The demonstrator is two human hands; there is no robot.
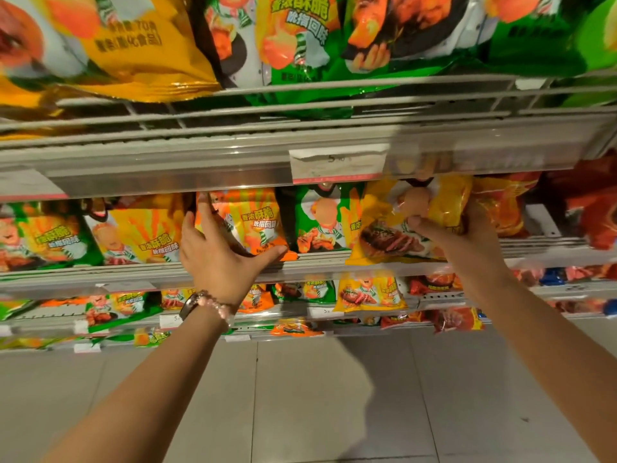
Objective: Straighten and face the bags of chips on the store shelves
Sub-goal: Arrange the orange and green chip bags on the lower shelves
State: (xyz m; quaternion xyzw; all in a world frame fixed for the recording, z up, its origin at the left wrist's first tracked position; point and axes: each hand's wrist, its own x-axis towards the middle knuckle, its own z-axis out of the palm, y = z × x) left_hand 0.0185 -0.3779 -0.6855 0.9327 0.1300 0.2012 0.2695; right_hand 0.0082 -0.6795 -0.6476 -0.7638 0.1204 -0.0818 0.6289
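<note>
My left hand [220, 259] holds the left side of an orange chip bag [253, 218] on the middle shelf, thumb along its bottom edge and fingers behind its left edge. My right hand [467, 235] grips a yellow chip bag [394, 228] by its right side, thumb pressed on the front; the bag leans out over the shelf lip. A green chip bag [320, 218] stands between the two. Left of the orange bag stand a yellow bag [140, 235] and a green bag [40, 235].
The upper shelf edge [200, 162] with a price label [337, 162] hangs just above my hands, and large yellow and green bags [293, 38] sit on it. Red bags [591, 208] fill the right. Lower shelves [367, 295] hold more bags. Grey tiled floor [317, 396] lies below.
</note>
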